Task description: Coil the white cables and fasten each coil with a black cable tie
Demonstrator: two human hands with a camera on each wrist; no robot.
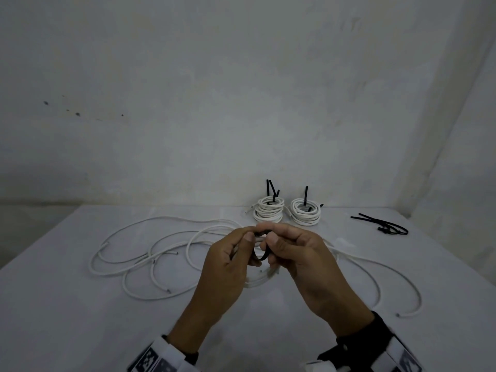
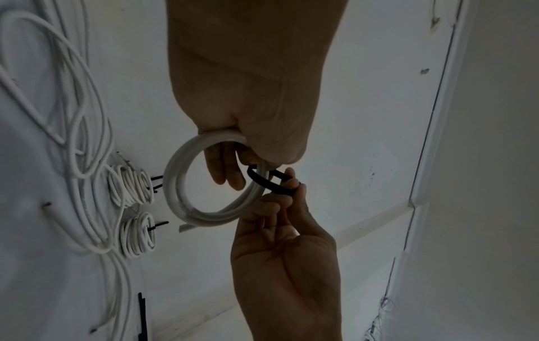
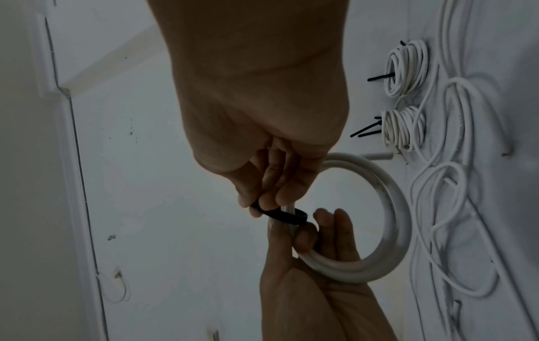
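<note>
Here, a white table (image 1: 80,331) is carrying everything in the scene, standing against a pale, stained wall (image 1: 241,89). Loose white cables (image 1: 139,253) are sprawling in wide loops across the table, most of them left of the person's hands and one long strand trailing out to the right of them. Beyond the hands, near the table's far edge, two finished coils (image 1: 268,212) are sitting side by side, each bound with black ties whose tails are sticking upward. Right of those coils, a few spare black ties (image 1: 386,226) are lying together on the table.

Above the table's middle, the left hand (image 1: 228,267) is gripping a small white coil (image 2: 186,184), fingers curled round its stacked turns and holding it up clear of the surface. The right hand (image 1: 303,261) is meeting it just beside, thumb and fingertips pinching a black cable tie (image 2: 271,182) that is looping around the coil's strands where the two hands are coming together. A short free cable end (image 2: 186,227) is poking out from the coil's lower side. Whether the tie's loop is fastened is hard to tell.
</note>
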